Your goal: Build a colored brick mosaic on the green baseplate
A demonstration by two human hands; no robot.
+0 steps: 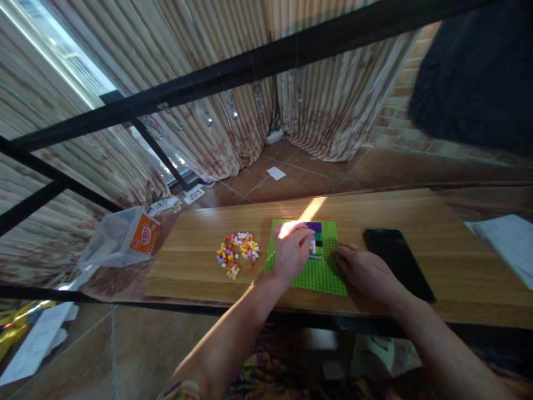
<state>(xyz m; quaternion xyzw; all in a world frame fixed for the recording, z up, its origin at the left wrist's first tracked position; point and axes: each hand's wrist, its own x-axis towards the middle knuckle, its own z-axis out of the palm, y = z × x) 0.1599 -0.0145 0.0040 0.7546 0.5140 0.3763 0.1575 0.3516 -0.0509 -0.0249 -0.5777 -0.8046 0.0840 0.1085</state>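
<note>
A green studded baseplate point(318, 280) lies on the wooden table, with purple bricks point(315, 226), a black brick point(318, 243) and some white and pink pieces near its middle. My left hand point(291, 247) is over the plate, its fingers pinched together at the left side of these bricks. Whatever is between those fingertips is hidden. At the plate's right edge, my right hand point(364, 269) has its fingers bent and together, holding the edge. To the left of the plate lies a loose pile of small bricks point(249, 247) in yellow, orange, white and pink.
A black phone or tablet point(397, 261) lies just right of my right hand. White papers point(506, 244) are at the table's right end. A clear plastic box point(112, 239) with an orange label stands beyond the left end. A dark metal bar point(250, 65) crosses above the table's far side.
</note>
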